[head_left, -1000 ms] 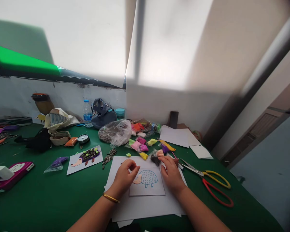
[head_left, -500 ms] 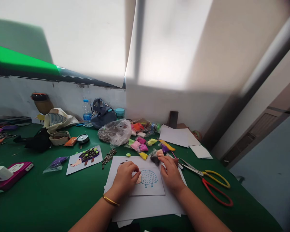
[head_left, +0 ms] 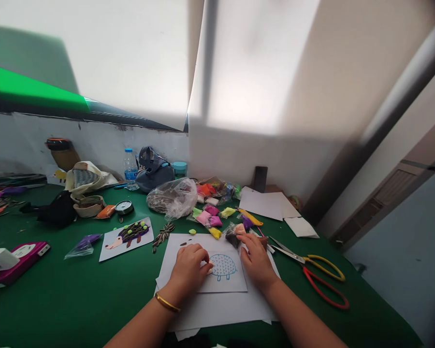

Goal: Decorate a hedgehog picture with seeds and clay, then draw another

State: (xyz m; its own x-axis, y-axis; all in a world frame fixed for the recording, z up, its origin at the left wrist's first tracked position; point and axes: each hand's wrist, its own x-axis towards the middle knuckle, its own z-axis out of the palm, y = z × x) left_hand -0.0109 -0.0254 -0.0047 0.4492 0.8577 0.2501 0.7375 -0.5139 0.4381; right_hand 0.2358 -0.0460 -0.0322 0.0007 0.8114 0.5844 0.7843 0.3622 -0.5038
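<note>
A white card bears a blue drawing of a hedgehog and lies on larger white sheets. My left hand, with a gold bangle at the wrist, presses with bent fingers on a peach-coloured patch at the drawing's left end and covers most of it. At the card's right edge rests my right hand, its fingers apart and nothing in them. Just beyond its fingertips are a peach clay lump and a dark clay packet.
Red-and-yellow scissors lie open on the right. A decorated hedgehog card and a pile of seeds are on the left. Clay packets, a clear bag and a bottle stand farther back.
My left hand has shifted slightly, its fingers now covering more of the peach patch. The right hand has stayed nearly still.
</note>
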